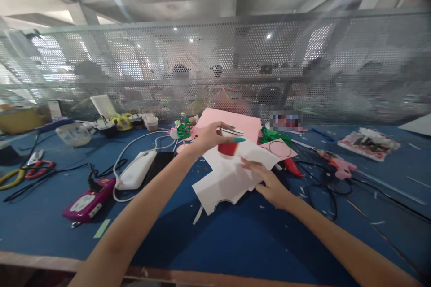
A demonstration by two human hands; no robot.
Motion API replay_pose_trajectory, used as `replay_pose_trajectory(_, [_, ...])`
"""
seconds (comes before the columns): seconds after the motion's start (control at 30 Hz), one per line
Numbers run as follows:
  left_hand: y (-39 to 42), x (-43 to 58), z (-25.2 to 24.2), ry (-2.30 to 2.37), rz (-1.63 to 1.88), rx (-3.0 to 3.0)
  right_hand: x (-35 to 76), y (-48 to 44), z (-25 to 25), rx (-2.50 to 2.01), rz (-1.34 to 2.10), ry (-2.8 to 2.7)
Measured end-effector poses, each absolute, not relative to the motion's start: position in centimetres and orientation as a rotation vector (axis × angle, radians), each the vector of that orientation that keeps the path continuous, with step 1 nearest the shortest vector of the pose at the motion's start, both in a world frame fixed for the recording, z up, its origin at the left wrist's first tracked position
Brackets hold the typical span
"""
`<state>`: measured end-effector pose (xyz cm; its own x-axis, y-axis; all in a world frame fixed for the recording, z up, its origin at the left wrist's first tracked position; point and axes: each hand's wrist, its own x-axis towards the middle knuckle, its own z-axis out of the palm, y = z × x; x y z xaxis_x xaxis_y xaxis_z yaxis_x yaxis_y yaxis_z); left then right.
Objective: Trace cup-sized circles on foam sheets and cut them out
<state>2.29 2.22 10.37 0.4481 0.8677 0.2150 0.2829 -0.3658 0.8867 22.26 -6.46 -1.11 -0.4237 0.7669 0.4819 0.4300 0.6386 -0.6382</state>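
Note:
My left hand [215, 136] is closed around a small red-and-white paper cup [229, 149], thumb on the near side and fingers over the top. The cup rests on or just above a cut sheet of white paper [215, 184]; I cannot tell which. My right hand [267, 184] lies at the right of this paper, its fingers stretched out over it and pointing toward the cup. Behind the cup are pink sheets [232, 119], and a pink piece with a circle outline [278, 148] sits to the right.
A purple power strip [89, 202], white power bank [137, 170] and red-handled scissors [39, 169] lie on the left. On the right are a pink glue gun [343, 167], black cables [316, 188] and a plastic bag [368, 143]. A perforated metal screen [202, 63] stands behind.

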Motion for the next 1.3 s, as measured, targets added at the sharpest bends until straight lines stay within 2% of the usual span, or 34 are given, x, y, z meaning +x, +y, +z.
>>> replay_pose_trajectory(0.13, [0.6,5.7,7.5,0.727,0.991,1.517,21.1,-6.4,-1.1,-0.801,0.909,-1.465])
replay_pose_trajectory(0.3, [0.1,6.6,6.5,0.662,0.928,1.625,20.2,-6.8,0.0,-0.866,0.974,-1.250])
replay_pose_trajectory(0.53, [0.2,4.1,9.8,0.609,0.747,1.782,20.9,-6.6,0.7,-0.939,0.941,-1.289])
replay_pose_trajectory(0.73, [0.7,2.9,10.4,0.606,0.610,1.956,20.5,-7.0,0.6,-0.851,0.982,-1.304])
replay_pose_trajectory(1.0, [0.4,2.7,10.8,0.748,0.701,2.175,20.5,-6.8,0.6,-0.875,0.951,-1.325])
replay_pose_trajectory(1.3, [1.0,1.8,11.7,0.615,0.775,1.893,20.6,-7.0,0.2,-0.918,0.862,-1.407])
